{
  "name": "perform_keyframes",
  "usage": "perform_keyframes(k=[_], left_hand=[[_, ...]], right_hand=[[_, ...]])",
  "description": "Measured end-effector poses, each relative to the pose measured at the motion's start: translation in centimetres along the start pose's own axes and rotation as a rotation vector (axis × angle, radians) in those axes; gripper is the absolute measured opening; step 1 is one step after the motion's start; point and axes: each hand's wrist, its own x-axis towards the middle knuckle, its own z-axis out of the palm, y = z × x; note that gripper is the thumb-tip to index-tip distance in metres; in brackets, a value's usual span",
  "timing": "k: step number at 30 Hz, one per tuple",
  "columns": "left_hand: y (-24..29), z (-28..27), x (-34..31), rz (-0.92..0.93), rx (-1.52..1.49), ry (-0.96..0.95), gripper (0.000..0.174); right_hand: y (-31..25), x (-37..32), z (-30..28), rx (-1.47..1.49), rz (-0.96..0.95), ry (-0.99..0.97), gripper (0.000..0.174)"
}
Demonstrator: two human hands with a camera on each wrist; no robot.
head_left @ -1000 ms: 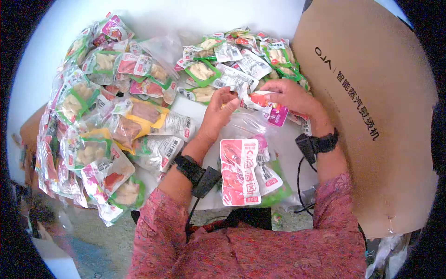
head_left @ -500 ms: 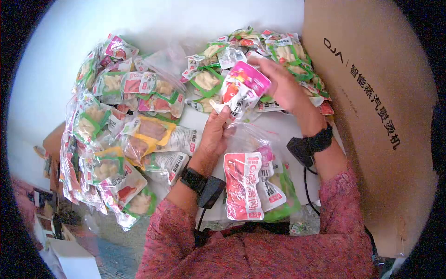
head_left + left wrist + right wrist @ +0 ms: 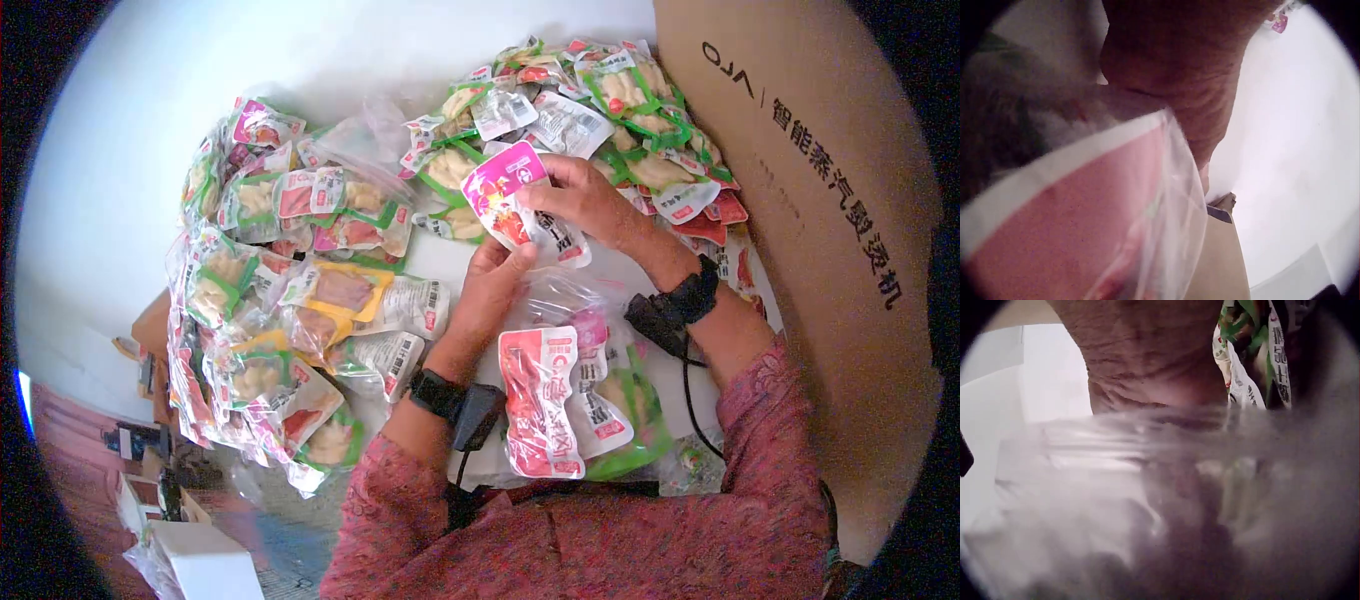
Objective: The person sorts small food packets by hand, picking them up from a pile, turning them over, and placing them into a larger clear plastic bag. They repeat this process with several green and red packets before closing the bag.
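The big cardboard box stands to the right of the clear bag, which lies on the white worktop close to the person. Left of the bag sprawls the larger heap of food packets; beyond it, towards the far side, is another pile of packets. A red-and-white packet shows in the bag's near part, looking smooth and plump.

The pink-and-white packet is up in the air just past the bag's loose far end. The right hand pinches it at its right edge, and the left hand grips its lower edge — both on the same packet. I'd judge it light and soft, a filled pouch that gives under the fingers, with slick film that could slide if held loosely. Its flat margins look the best place to take hold; squeezing the middle might crush the contents — and the thin bag would probably crumple and cling.
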Motion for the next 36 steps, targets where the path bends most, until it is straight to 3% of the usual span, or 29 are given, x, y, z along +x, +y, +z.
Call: perform_keyframes(k=[5, 7, 9, 11, 17, 24, 26, 30, 36], left_hand=[[-0.1, -0.4, 0.0, -0.021, 0.124, 0.021, 0.031], [-0.2, -0.2, 0.2, -0.007, 0.141, 0.013, 0.03], [-0.5, 0.2, 0.4, 0.147, 0.087, 0.037, 0.027], [-0.3, -0.3, 0.2, 0.136, 0.127, 0.057, 0.026], [-0.5, -0.4, 0.5, 0.191, 0.156, 0.08, 0.025], [-1.3, -1.2, 1.1, 0.196, 0.148, 0.042, 0.029], [-1.5, -1.5, 1.1, 0.169, 0.165, 0.042, 0.029], [-1.4, -1.2, 1.0, 0.154, 0.241, 0.023, 0.032], [-1.2, -1.2, 0.8, 0.133, 0.174, -0.055, 0.029]], right_hand=[[0.1, -0.2, -0.1, -0.045, 0.167, -0.08, 0.028], [-0.3, -0.3, 0.3, -0.017, 0.147, -0.084, 0.03], [-0.3, -0.4, 0.6, 0.013, 0.131, -0.086, 0.031], [0.2, -0.5, 0.4, -0.012, 0.259, -0.147, 0.037], [1.7, -0.4, 0.2, 0.098, 0.246, -0.22, 0.04], [0.7, -0.6, 0.3, 0.092, 0.213, -0.204, 0.038], [0.3, -0.6, 0.4, 0.07, 0.11, -0.188, 0.034], [1.9, -0.4, -0.2, 0.02, 0.222, -0.135, 0.029], [2.0, -0.2, -0.2, 0.284, 0.214, -0.042, 0.025]])
